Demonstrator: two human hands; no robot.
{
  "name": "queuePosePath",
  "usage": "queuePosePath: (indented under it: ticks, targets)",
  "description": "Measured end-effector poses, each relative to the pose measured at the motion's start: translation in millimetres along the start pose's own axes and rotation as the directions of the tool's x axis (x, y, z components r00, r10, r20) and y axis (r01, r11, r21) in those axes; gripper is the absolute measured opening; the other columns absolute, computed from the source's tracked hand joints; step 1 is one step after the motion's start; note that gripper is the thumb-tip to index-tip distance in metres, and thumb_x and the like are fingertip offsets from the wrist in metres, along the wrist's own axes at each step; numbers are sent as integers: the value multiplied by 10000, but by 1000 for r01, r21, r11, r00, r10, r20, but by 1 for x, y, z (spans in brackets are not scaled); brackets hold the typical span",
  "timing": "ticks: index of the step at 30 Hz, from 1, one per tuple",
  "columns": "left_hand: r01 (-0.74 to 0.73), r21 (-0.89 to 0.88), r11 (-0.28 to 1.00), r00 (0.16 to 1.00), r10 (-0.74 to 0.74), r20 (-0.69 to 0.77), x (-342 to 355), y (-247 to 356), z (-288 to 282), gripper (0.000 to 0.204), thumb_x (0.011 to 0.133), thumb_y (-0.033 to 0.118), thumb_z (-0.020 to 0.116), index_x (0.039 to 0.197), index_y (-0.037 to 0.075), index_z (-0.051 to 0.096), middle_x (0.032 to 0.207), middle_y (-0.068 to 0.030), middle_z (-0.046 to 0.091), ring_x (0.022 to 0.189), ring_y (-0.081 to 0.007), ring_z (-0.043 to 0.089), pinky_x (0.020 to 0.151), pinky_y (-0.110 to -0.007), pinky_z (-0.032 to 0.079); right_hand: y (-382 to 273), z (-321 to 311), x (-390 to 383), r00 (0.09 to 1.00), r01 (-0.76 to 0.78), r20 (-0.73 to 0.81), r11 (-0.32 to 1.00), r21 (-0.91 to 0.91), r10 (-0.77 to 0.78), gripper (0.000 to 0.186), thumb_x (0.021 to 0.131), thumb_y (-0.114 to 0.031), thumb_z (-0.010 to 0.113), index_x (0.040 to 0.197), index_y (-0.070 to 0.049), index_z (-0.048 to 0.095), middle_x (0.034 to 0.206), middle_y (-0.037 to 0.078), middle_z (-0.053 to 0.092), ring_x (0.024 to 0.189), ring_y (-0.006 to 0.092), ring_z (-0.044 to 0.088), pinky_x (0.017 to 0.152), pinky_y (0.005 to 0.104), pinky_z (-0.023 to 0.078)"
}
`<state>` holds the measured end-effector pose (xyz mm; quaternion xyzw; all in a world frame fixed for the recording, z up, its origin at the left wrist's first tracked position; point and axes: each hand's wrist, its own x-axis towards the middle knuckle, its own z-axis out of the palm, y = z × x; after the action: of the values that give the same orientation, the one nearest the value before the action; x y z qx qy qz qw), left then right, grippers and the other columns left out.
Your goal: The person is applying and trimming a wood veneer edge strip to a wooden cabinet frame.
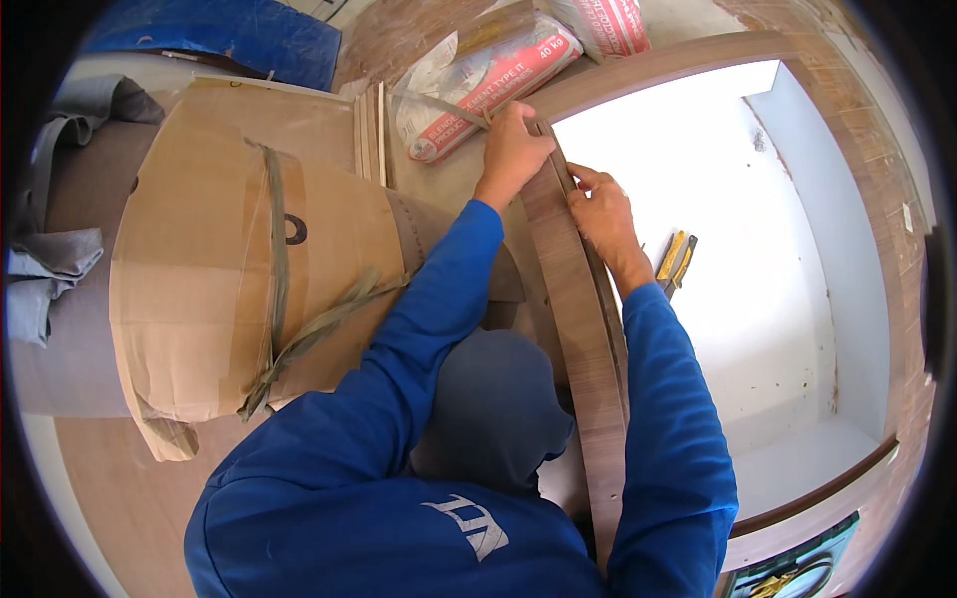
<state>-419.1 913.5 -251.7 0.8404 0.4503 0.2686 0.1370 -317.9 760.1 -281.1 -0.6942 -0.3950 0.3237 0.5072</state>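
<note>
My left hand [510, 149] grips the far end of a long wood-grain board [585, 419], which runs along the near side of a cabinet box with a white interior [738, 359]. Just right of it, my right hand [601, 214] has its fingers closed on the board's dark inner edge, thumb and fingertips at the rim. Whether that edge is a separate strip, I cannot tell. Yellow-and-black pliers [676, 257] lie on the white panel, to the right of my right wrist.
A cardboard-wrapped bundle [189, 279] tied with straps fills the left, with grey cloth [60, 264] and a blue sheet [209, 40] beyond. Sacks [478, 105] lie behind, beside stacked strips [369, 135]. A tray with tools [783, 568] sits at lower right.
</note>
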Motion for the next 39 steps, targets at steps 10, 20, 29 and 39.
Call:
queuePosePath:
  ticks: [10, 20, 29, 39]
  targets:
    - [-212, 285, 935, 974, 181, 133, -51, 55, -21, 226, 880, 150, 677, 1058, 30, 747, 1132, -175, 645, 1084, -365, 581, 924, -442, 495, 9, -7, 10, 993, -40, 109, 999, 13, 39, 460, 864, -132, 581, 1309, -69, 678, 1050, 180, 725, 943, 281, 700, 876, 346, 530]
    - [-399, 160, 903, 903, 357, 238, -60, 44, -18, 255, 901, 83, 592, 1098, 6, 734, 1276, -196, 642, 1194, -362, 578, 1027, -434, 477, 19, 4, 7, 992, -73, 115, 980, 185, 52, 429, 891, -85, 586, 1308, -19, 665, 936, 82, 686, 797, 152, 611, 736, 298, 502]
    - [-398, 245, 884, 910, 346, 229, -49, 52, -25, 272, 869, 101, 602, 1087, 70, 761, 1172, -151, 649, 1131, -363, 563, 1010, -436, 471, 15, -44, -44, 979, -191, -1, 927, 322, 202, 407, 953, -247, 627, 1249, 27, 675, 1027, 200, 736, 958, 281, 695, 876, 373, 524]
    - [-330, 349, 877, 872, 142, 468, -19, 60, -23, 190, 846, 82, 643, 924, 171, 791, 1140, -133, 624, 1122, -347, 549, 922, -473, 516, -7, -175, -183, 951, -245, 211, 966, 79, 224, 304, 961, -182, 617, 1133, 58, 690, 926, 118, 693, 828, 183, 599, 778, 291, 500]
